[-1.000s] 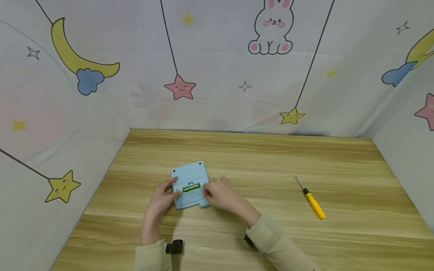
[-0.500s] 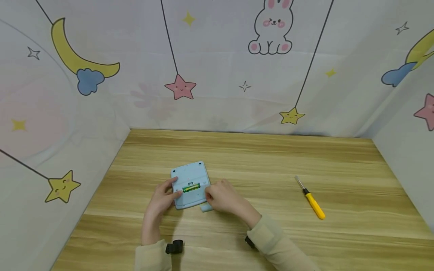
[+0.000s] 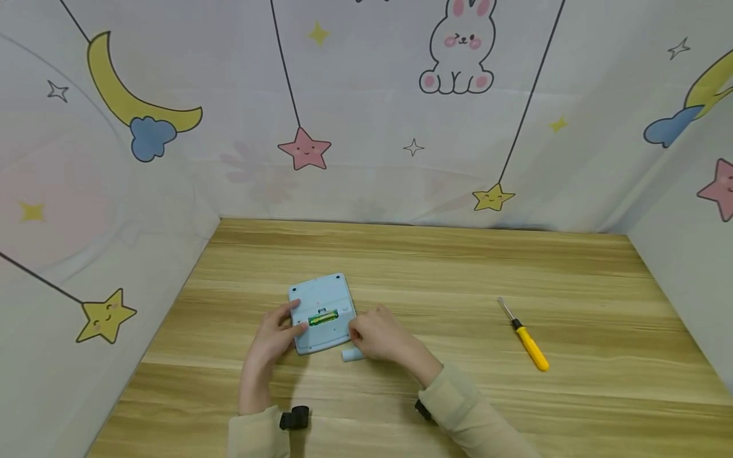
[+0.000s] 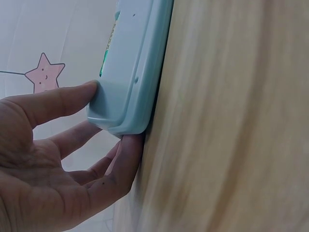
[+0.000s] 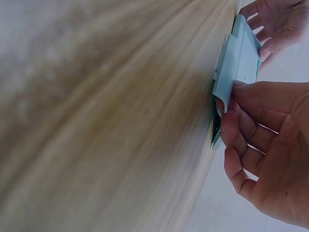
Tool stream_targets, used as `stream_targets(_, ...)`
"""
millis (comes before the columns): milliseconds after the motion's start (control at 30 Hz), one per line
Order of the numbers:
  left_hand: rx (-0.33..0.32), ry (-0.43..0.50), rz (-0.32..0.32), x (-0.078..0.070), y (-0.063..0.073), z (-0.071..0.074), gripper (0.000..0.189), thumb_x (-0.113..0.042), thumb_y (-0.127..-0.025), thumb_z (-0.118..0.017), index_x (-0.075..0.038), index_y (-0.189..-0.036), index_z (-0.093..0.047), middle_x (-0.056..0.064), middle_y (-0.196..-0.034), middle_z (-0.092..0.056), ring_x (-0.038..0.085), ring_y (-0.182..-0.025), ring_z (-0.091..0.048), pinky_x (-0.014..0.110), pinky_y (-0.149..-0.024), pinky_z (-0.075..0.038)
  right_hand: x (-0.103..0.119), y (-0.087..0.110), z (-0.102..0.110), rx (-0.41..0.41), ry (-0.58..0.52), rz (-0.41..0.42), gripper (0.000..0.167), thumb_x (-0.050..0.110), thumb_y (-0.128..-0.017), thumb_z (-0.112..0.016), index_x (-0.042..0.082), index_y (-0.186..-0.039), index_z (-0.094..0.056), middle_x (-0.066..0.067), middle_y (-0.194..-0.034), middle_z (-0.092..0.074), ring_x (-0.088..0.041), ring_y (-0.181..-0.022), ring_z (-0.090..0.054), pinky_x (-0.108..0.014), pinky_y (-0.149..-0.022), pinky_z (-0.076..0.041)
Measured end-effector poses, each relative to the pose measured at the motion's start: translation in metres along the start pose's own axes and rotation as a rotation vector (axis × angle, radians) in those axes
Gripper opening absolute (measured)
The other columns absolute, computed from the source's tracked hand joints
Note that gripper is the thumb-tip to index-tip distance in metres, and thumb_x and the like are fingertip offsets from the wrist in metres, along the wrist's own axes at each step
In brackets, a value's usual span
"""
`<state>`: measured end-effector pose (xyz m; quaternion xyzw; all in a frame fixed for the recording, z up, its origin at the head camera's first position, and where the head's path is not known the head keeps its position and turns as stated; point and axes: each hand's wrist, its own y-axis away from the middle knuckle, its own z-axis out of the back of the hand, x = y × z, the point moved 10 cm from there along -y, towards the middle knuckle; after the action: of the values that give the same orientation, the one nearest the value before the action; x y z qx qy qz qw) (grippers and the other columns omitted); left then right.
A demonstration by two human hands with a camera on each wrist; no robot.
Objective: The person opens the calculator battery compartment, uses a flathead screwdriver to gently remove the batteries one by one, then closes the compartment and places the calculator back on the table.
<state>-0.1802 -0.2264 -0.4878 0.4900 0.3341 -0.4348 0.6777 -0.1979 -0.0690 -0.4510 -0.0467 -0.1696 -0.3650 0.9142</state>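
Observation:
A flat light-blue calculator [image 3: 321,292] lies back side up on the table, and a green battery [image 3: 323,317] shows in its open compartment. My left hand [image 3: 275,334] grips its left edge, thumb on the back and fingers at the side, as the left wrist view shows closely on the calculator [image 4: 125,92]. Just off the right edge, my right hand [image 3: 380,334] pinches a light-blue battery cover [image 3: 352,354] between thumb and fingers. In the right wrist view the cover [image 5: 227,75] stands out from the calculator; its far part is partly hidden by the fingers in the head view.
A screwdriver [image 3: 532,346] with a yellow handle lies on the wooden table [image 3: 435,267] to the right. Behind and beside the table hangs a white cloth [image 3: 372,114] printed with stars, moons and a rabbit.
The battery cover has moved right and slightly toward me in my right hand, from the calculator's lower right corner to apart from it. My left hand and the calculator stay put.

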Motion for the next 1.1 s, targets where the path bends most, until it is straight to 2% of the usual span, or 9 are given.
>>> stream_targets(533, 0.002, -0.006, -0.004, -0.0002, 0.0010, 0.0002, 0.059, -0.001, -0.093, -0.057, -0.004, -0.148, -0.034, 0.025, -0.149, -0.019, 0.030, -0.115, -0.051, 0.026, -0.075, -0.051, -0.0022, 0.0006, -0.0035, 0.010, -0.011, -0.007, 0.017, 0.012, -0.087, -0.065, 0.017, -0.071, -0.064, 0.009, -0.063, -0.058, -0.005, -0.056, -0.043, -0.021, -0.062, -0.032)
stream_targets(800, -0.016, -0.010, 0.007, 0.0019, -0.0012, 0.0011, 0.060, -0.002, -0.092, -0.057, -0.005, -0.148, -0.035, 0.023, -0.150, -0.019, 0.029, -0.117, -0.050, 0.023, -0.074, -0.051, -0.0020, 0.0011, -0.0039, 0.025, -0.020, -0.015, 0.017, 0.011, -0.087, -0.064, 0.017, -0.072, -0.064, 0.009, -0.064, -0.057, -0.005, -0.058, -0.044, -0.022, -0.064, -0.033)
stream_targets(1100, -0.001, 0.003, 0.002, 0.0029, -0.0016, 0.0005, 0.060, -0.001, -0.092, -0.057, -0.005, -0.148, -0.034, 0.024, -0.150, -0.018, 0.030, -0.117, -0.051, 0.025, -0.075, -0.052, -0.0012, 0.0019, -0.0015, 0.029, -0.030, -0.015, 0.016, 0.009, -0.085, -0.065, 0.017, -0.072, -0.066, 0.008, -0.064, -0.060, -0.005, -0.057, -0.044, -0.022, -0.065, -0.034)
